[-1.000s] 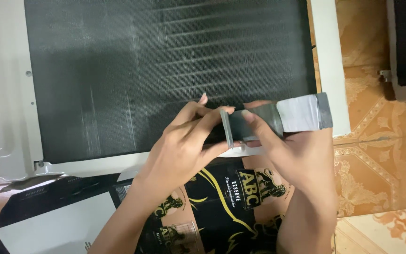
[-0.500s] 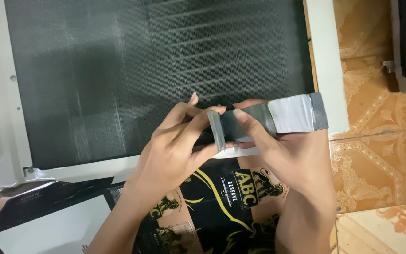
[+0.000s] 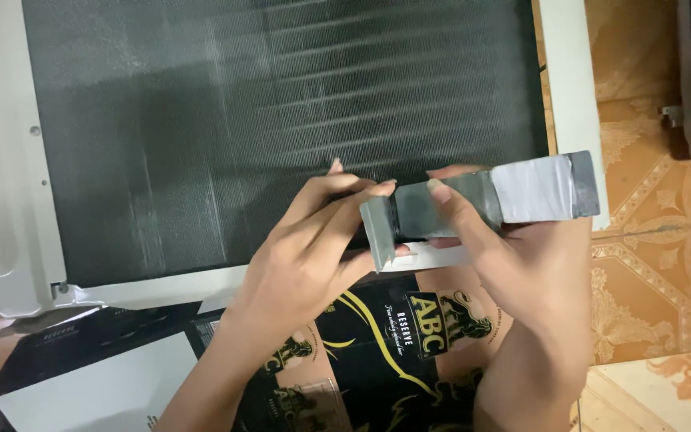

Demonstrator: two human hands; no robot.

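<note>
Fingers of both hands, left hand (image 3: 305, 256) and right hand (image 3: 521, 264), apparently pinching grey metal tool (image 3: 481, 204).

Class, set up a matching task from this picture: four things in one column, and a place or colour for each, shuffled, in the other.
Things:
1. finned coil panel
2. grey metal tool
3. floor tiles
4. black printed cloth

Descriptions:
A. orange patterned, at right
B. held between both hands
C. dark, in a white frame
D. below the hands, yellow design

Pairs: 1-C, 2-B, 3-A, 4-D
</note>
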